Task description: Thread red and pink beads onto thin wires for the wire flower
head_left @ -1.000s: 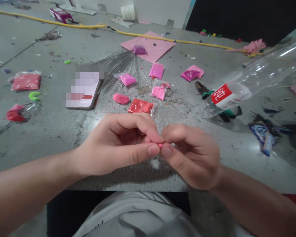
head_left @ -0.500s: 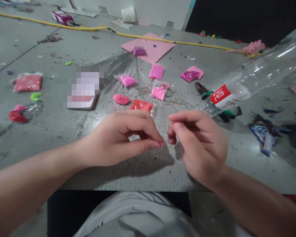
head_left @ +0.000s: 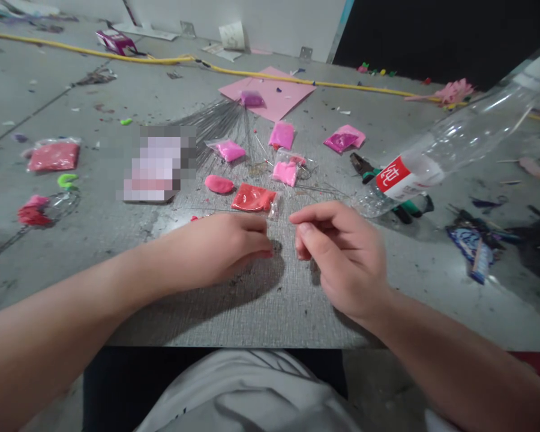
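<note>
The left hand [head_left: 220, 249] lies curled near the grey table's [head_left: 270, 312] front edge, fingertips pressing down, just before the red clay bag [head_left: 253, 198]. The right hand [head_left: 342, 255] is pinched shut beside it; I cannot tell what it holds.

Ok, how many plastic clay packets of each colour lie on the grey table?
Red plastic clay packets: 2
Pink plastic clay packets: 3
Magenta-and-pink plastic clay packet: 1
Purple plastic clay packet: 1
Total: 7

Grey table [head_left: 94, 90]: pink clay bags [head_left: 282, 135], red bag [head_left: 252, 198], wires [head_left: 220, 120], phone [head_left: 155, 171], pliers [head_left: 387, 186], bottle [head_left: 450, 153].
</note>
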Tool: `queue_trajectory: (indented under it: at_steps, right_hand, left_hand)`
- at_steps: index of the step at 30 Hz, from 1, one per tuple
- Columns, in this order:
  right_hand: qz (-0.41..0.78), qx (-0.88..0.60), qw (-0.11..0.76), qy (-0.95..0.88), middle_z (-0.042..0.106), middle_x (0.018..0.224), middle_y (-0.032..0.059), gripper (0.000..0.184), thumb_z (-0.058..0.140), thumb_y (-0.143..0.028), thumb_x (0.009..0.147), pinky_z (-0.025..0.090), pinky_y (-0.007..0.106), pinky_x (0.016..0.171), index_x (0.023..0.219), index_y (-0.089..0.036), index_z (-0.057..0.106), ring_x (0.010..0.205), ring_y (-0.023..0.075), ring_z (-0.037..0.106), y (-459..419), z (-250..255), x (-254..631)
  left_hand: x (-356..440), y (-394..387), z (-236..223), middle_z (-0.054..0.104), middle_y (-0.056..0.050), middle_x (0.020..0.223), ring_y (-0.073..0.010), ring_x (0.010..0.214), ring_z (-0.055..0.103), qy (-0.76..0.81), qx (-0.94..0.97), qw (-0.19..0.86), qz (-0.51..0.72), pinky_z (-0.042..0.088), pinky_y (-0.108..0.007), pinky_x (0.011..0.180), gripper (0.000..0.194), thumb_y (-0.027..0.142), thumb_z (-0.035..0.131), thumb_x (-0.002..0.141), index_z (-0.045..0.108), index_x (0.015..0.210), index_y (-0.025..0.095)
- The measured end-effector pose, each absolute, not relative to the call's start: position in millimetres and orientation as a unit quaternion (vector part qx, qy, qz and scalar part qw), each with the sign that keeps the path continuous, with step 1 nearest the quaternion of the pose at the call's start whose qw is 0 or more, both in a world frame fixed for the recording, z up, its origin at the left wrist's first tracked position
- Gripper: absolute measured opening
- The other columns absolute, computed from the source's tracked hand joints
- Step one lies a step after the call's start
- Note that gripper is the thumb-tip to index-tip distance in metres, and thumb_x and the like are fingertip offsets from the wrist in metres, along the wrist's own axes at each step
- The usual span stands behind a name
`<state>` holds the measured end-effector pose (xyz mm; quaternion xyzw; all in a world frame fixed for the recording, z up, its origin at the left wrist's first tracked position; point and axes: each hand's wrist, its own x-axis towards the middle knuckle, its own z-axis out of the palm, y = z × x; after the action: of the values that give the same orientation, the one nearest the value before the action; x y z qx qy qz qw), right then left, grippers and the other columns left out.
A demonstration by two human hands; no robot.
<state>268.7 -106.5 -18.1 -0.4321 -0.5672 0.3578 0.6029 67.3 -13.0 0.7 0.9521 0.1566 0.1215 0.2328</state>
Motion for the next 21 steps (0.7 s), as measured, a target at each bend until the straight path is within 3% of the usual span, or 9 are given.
queue_trajectory:
  at_steps: [5,10,15,18,21]
  right_hand:
    - [0.365,-0.443,0.598,-0.559,0.063,0.073,-0.0026,0.013,0.062,-0.025,0.101,0.048,0.025,0.056,0.102,-0.022,0.074,0.063,0.0107,0.058,-104.7,-16.3,268.4]
    - [0.342,-0.452,0.600,-0.564,0.063,0.071,-0.0031,0.012,0.064,-0.027,0.100,0.047,0.025,0.055,0.098,-0.022,0.075,0.060,0.0098,0.057,-101.9,-19.3,269.8]
    - [0.334,-0.457,0.596,-0.569,0.062,0.069,-0.0038,0.010,0.064,-0.022,0.097,0.045,0.024,0.052,0.097,-0.022,0.073,0.058,0.0099,0.056,-94.9,-23.8,273.6]
    - [0.333,-0.457,0.599,-0.567,0.060,0.067,-0.0043,0.009,0.063,-0.023,0.097,0.044,0.024,0.052,0.095,-0.022,0.072,0.057,0.0096,0.055,-89.3,-26.3,275.5]
    - [0.329,-0.459,0.598,-0.568,0.060,0.068,-0.0046,0.009,0.064,-0.024,0.097,0.044,0.024,0.053,0.095,-0.021,0.072,0.058,0.0094,0.054,-85.6,-28.0,276.4]
  left_hand:
    - [56.7,21.7,10.7,0.069,-0.012,0.112,-0.0227,0.099,0.064,0.288,0.939,0.104,0.156,0.048,-0.035,0.090,0.035,0.030,0.044,0.105,0.074,0.118,0.016]
    - [43.0,55.4,4.9,0.066,-0.020,0.128,-0.0295,0.112,0.060,0.386,0.917,0.011,0.098,0.043,-0.047,0.108,0.050,0.041,0.055,0.099,0.070,0.134,0.009]
    - [42.6,64.5,-0.6,0.075,-0.014,0.108,-0.0248,0.095,0.064,0.419,0.906,0.031,0.047,0.047,-0.036,0.088,0.046,0.049,0.053,0.099,0.076,0.117,0.014]
    - [46.7,60.2,5.0,0.075,-0.010,0.094,-0.0221,0.083,0.063,0.451,0.882,0.066,0.122,0.044,-0.034,0.077,0.044,0.055,0.058,0.097,0.077,0.109,0.017]
    - [52.1,47.1,15.7,0.074,-0.007,0.091,-0.0169,0.075,0.059,0.464,0.828,0.208,0.236,0.044,-0.031,0.072,0.043,0.058,0.066,0.093,0.076,0.111,0.021]
